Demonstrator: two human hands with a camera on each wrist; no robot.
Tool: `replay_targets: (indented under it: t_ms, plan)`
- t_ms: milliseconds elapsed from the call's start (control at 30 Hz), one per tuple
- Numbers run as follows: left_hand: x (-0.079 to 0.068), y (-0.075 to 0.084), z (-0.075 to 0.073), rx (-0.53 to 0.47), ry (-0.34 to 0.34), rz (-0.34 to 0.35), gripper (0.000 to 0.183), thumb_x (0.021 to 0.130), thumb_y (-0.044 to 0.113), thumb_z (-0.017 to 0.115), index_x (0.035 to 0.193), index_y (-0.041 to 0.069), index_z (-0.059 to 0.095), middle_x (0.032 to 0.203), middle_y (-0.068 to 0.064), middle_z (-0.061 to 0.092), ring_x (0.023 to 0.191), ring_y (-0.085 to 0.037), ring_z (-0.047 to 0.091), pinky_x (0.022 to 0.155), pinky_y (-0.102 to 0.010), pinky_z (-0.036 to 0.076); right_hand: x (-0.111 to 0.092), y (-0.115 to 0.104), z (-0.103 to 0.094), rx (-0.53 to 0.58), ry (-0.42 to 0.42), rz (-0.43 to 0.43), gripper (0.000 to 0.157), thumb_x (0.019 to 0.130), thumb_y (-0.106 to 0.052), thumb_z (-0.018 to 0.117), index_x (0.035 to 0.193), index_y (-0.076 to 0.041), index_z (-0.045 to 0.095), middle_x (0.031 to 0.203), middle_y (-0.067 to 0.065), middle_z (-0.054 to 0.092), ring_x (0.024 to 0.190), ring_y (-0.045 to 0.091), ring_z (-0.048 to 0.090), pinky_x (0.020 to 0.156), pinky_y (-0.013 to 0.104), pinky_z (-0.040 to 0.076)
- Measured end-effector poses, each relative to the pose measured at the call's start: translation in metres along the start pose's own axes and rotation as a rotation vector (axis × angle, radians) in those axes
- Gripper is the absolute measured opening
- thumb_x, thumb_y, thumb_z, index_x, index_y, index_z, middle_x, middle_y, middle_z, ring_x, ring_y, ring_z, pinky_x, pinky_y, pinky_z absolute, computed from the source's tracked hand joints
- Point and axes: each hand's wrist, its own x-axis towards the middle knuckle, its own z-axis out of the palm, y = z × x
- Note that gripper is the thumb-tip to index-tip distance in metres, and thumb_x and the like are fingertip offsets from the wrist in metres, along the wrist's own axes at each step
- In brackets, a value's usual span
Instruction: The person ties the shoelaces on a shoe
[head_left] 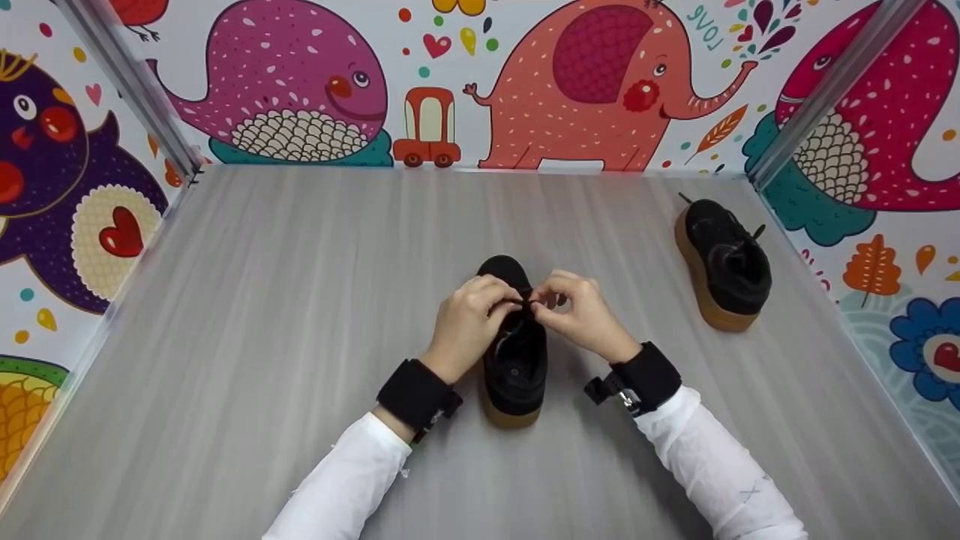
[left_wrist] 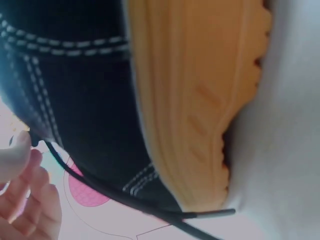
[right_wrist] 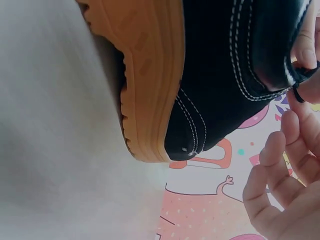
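A black shoe (head_left: 517, 375) with a tan sole and white stitching stands upright on the floor between both hands, its toe pointing away. Over the lacing, my left hand (head_left: 469, 319) pinches the black shoelace (left_wrist: 67, 170) between thumb and forefinger. A loose lace end hangs along the shoe's side in the left wrist view. From the other side, my right hand (head_left: 581, 311) pinches the shoelace (right_wrist: 301, 80) close to the left fingertips. Its other fingers are loosely bent in the right wrist view. Fingers partly cover the crossing of the laces.
The matching black shoe (head_left: 724, 262) stands at the right, its lace ends sticking out. Grey wood-patterned flooring (head_left: 262, 337) surrounds both shoes. Cartoon-printed panels (head_left: 300, 82) wall in the back and sides, with metal posts (head_left: 832, 97) at the far corners.
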Motion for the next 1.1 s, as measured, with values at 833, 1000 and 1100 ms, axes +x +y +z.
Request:
replay_targets:
  t_ms: [833, 1000, 1100]
  plan:
    - [-0.004, -0.004, -0.024, 0.22, -0.101, 0.135, 0.004, 0.086, 0.012, 0.069, 0.089, 0.009, 0.067, 0.089, 0.0, 0.065, 0.085, -0.014, 0.06, 0.069, -0.027, 0.054, -0.001, 0.001, -0.015, -0.11, 0.029, -0.119, 0.014, 0.067, 0.001, 0.067, 0.069, -0.012, 0.061, 0.068, -0.001, 0.056, 0.065, 0.009, 0.05, 0.058, 0.019, 0.038]
    - [-0.008, -0.008, -0.027, 0.307, -0.102, 0.196, 0.005, 0.085, 0.012, 0.069, 0.088, 0.009, 0.067, 0.088, -0.001, 0.064, 0.082, -0.016, 0.059, 0.062, -0.028, 0.052, -0.002, 0.004, -0.016, -0.196, 0.029, -0.206, 0.015, 0.066, 0.004, 0.064, 0.07, -0.01, 0.059, 0.07, 0.001, 0.055, 0.067, 0.012, 0.052, 0.059, 0.023, 0.045]
    - [-0.011, -0.014, -0.029, 0.355, -0.113, 0.231, 0.006, 0.083, 0.01, 0.069, 0.088, 0.007, 0.067, 0.087, -0.003, 0.064, 0.081, -0.017, 0.059, 0.062, -0.028, 0.052, -0.004, 0.008, -0.016, -0.272, 0.046, -0.284, 0.018, 0.064, 0.007, 0.064, 0.069, -0.009, 0.058, 0.07, 0.0, 0.054, 0.068, 0.01, 0.051, 0.059, 0.022, 0.045]
